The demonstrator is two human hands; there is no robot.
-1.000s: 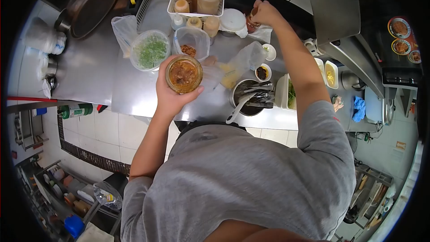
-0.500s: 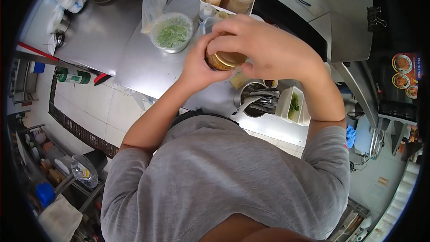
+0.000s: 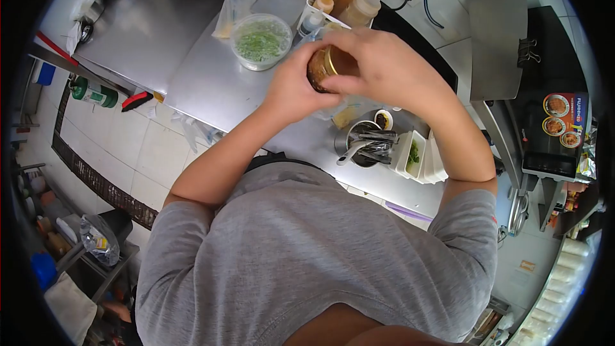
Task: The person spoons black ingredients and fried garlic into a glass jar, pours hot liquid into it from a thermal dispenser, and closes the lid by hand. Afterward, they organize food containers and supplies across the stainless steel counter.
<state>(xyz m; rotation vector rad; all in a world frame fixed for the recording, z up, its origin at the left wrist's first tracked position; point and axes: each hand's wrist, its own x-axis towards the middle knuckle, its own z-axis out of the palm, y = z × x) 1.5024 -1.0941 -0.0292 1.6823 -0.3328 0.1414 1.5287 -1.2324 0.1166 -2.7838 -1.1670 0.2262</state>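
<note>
Both hands hold a small glass jar (image 3: 318,69) with dark brown contents and a gold lid, above the steel counter. My left hand (image 3: 296,83) is wrapped round the jar's body. Over the gold lid, my right hand (image 3: 378,57) curls its fingers and thumb, gripping it from the right. The jar is tilted, its lid facing right. Just left of the hands stands a round clear tub (image 3: 261,41) of chopped greens. Part of the jar is hidden behind the fingers.
A white basket (image 3: 312,8) of sauce bottles stands at the back. Nearer my body are a metal pot (image 3: 365,161) of utensils, a small cup (image 3: 383,120) with dark contents and a white container (image 3: 410,168) with green leaves. A plastic bag (image 3: 234,6) lies behind the tub.
The jar has turned so its lid points more to the right. My right hand has shifted, its thumb now across the lid's near side. The whole view has shifted slightly.
</note>
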